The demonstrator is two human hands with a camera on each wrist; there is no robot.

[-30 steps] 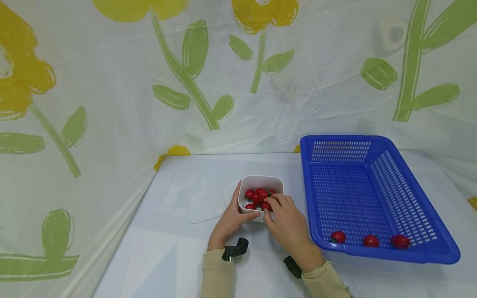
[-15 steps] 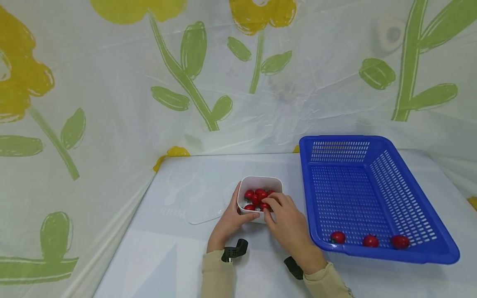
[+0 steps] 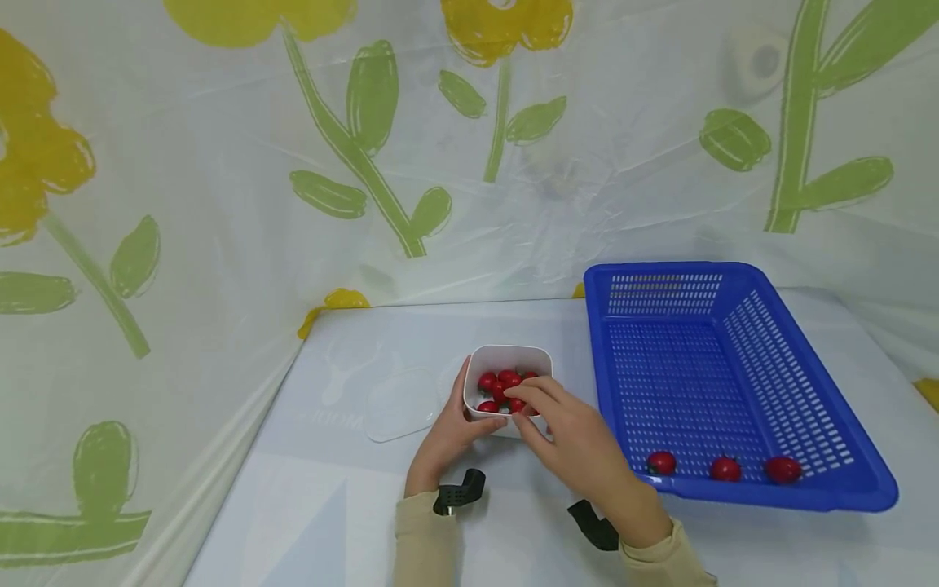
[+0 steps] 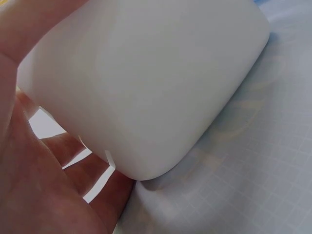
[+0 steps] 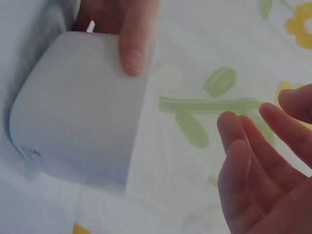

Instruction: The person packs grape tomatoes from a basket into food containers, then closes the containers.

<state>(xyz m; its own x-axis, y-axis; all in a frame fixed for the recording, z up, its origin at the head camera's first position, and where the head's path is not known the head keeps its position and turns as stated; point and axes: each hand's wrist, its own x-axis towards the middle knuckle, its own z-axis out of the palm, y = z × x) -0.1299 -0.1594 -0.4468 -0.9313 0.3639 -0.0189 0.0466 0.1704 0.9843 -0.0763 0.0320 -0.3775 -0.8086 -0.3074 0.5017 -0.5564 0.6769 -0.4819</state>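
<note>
A small white square container (image 3: 506,355) stands on the table with several red cherry tomatoes (image 3: 499,391) inside. My left hand (image 3: 444,440) grips it at its left side, thumb along the front wall and fingers round the far side. The left wrist view shows its smooth white wall (image 4: 161,83) close up, held in the palm. Over the container's near right corner hovers my right hand (image 3: 583,444), fingers loosely bent. In the right wrist view nothing lies between the fingers of the right hand (image 5: 265,170), which are apart from the container's wall (image 5: 78,107).
To the right stands a large blue perforated basket (image 3: 663,359), three cherry tomatoes (image 3: 725,469) lying along its near end. A clear lid (image 3: 399,408) lies flat left of the container. Behind the table hangs a flower-printed curtain (image 3: 257,163).
My right hand has drawn slightly back toward me and to the right, its fingers higher over the container's near edge. The left hand keeps its grip. The head view has shifted slightly.
</note>
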